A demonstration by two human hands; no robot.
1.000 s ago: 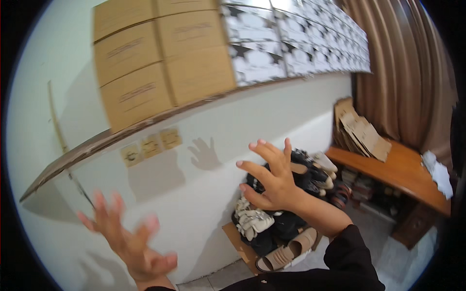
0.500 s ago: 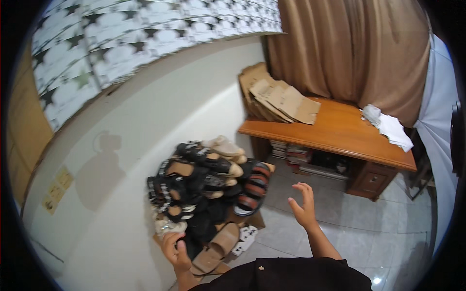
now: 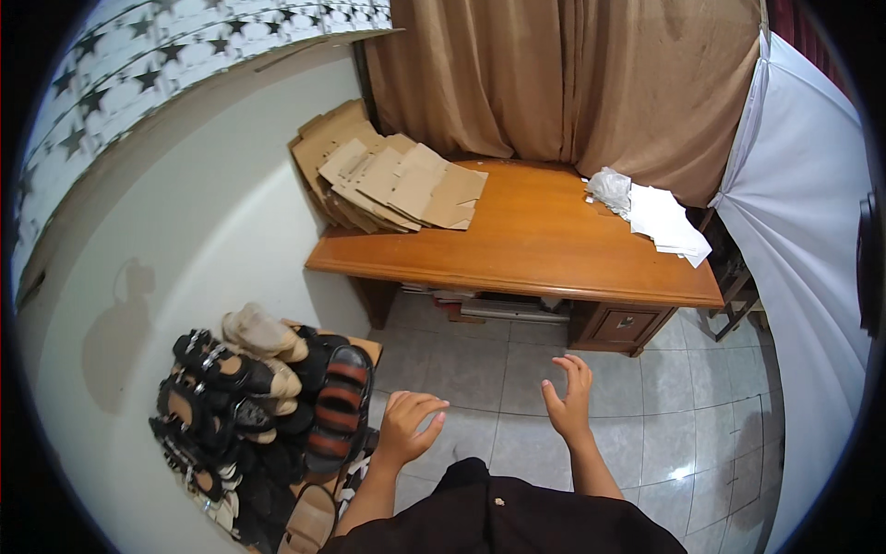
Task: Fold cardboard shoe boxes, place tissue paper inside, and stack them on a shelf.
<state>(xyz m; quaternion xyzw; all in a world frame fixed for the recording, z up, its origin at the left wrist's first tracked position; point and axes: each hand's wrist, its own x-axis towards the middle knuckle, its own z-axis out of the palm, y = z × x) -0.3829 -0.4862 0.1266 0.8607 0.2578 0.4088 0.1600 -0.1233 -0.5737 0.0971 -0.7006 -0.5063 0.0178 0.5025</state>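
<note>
Both hands are held out in front of me over the grey tiled floor, with nothing in them. My left hand (image 3: 409, 427) is open, fingers bent and thumb apart, to the right of a heap of shoes and sandals. Nearest to it is a sandal with brown and black straps (image 3: 337, 406) at the heap's right side. My right hand (image 3: 568, 399) is also open, fingers curled upward, in front of the desk's drawer side. A tan slide sandal (image 3: 309, 519) lies at the near end of the heap, partly cut off by the picture's lower rim.
A brown wooden desk (image 3: 526, 249) stands ahead, bearing flattened cardboard boxes (image 3: 397, 180) at left, white papers (image 3: 666, 222) and a crumpled plastic bag (image 3: 609, 189) at right. Brown curtains (image 3: 480, 74) hang behind it. White cloth (image 3: 803, 203) hangs at right; a white wall (image 3: 212, 212) bounds the left.
The view has swung right, so the desk shows more fully and the shoe heap sits farther left. My left hand has moved away from the shoes toward my right hand; both stay open.
</note>
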